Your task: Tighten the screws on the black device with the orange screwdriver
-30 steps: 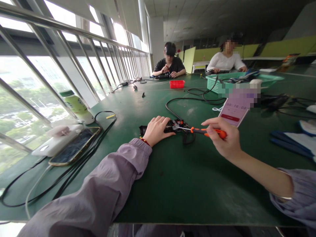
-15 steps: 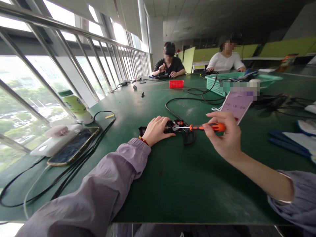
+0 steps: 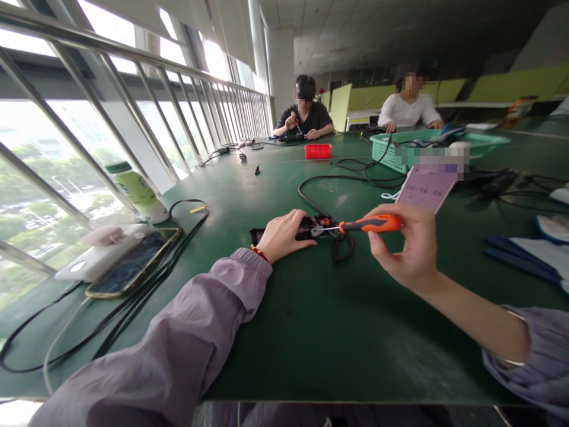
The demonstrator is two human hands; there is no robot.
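A black corded device [image 3: 315, 225] lies on the green table with its inside exposed, showing a metal part, red bits and thin wires. Draped over its left half, my left hand [image 3: 283, 234] grips it from above, thumb along the near side. My right hand [image 3: 411, 249] holds an orange and black screwdriver [image 3: 376, 223] by the handle, between thumb and fingers. The shaft points left and its tip is at the device's open part; the exact contact point is too small to make out. A black cord [image 3: 306, 187] runs from the device toward the back.
At left are a smartphone [image 3: 133, 264], a white power bank [image 3: 84, 261], a green-capped bottle [image 3: 140, 193] and looped cables. Behind my right hand a phone [image 3: 424, 188] shows a timer. Farther back stand a red tray [image 3: 318, 152] and a green basket [image 3: 386, 153]. Two people sit opposite.
The screwdriver's handle has tilted up slightly and turned, and my right fingers have shifted on it. My left hand and the device stay in place.
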